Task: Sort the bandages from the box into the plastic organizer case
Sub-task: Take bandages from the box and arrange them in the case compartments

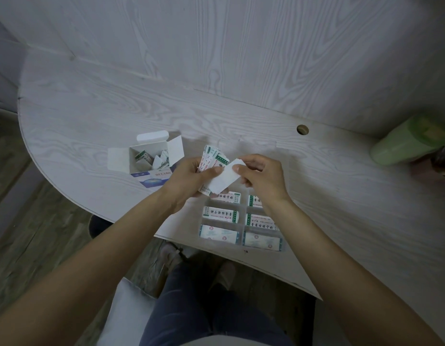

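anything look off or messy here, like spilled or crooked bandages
Nothing is spilled. The bandages left in the box lie jumbled at odd angles, while those in the organizer case lie flat. The left hand holds a fanned stack of bandages; the right hand pinches one white-side-up bandage.

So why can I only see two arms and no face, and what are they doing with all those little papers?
The camera sits on the person's head and looks down, so you see only their arms, hands and knees. There is no robot here. On the pale wooden table stands an open cardboard box with a few wrapped bandages left inside. Nearer the person lies a clear organizer case, split into small compartments that already hold bandages. The left hand holds a stack of bandages fanned out. The right hand has its grip on one white bandage, pinched between thumb and fingers, just above the case. A green container lies at the far right.
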The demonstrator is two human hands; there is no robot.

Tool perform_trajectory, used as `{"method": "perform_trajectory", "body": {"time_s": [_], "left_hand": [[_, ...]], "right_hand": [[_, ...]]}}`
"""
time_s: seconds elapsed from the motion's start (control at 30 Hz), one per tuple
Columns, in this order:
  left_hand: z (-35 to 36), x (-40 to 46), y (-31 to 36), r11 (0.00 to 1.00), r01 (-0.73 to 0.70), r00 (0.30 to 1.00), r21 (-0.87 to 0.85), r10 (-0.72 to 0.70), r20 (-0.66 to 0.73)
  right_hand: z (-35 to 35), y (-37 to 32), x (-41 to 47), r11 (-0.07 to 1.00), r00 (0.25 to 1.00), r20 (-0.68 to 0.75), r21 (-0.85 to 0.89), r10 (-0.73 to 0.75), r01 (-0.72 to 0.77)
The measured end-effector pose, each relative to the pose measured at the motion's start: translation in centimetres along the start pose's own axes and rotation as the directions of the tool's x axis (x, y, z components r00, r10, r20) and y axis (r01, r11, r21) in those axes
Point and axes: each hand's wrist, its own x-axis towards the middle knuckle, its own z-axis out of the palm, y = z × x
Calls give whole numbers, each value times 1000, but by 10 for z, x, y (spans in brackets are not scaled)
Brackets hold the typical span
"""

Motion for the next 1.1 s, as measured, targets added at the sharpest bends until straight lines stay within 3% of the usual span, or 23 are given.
{"method": "perform_trajectory", "body": {"time_s": [0.1, 0.2, 0.37, 0.5, 0.73, 1.1], "left_hand": [[-3, -3, 1, 999, 28, 999, -38, -27, 44], [-6, 1, 0, 999, -5, 1000, -34, 5, -15], [-10, 9, -6, 998, -57, 993, -2, 56, -101], [-14, 12, -12, 985, -114, 984, 127, 130, -124], [-18, 16, -27, 959, -87, 980, 271, 131, -151], [-13, 22, -36, 955, -22, 996, 295, 47, -78]], "right_hand": [[-3, 0, 0, 990, 998, 54, 136, 16, -23], [-4, 1, 3, 965, 985, 160, 245, 57, -95], [-5, 10, 10, 994, 992, 115, -98, 58, -46], [-5, 21, 13, 975, 994, 87, -215, 67, -47], [2, 46, 8, 936, 998, -62, -352, -27, 4], [10, 60, 6, 805, 991, 24, -580, -131, 121]]}}
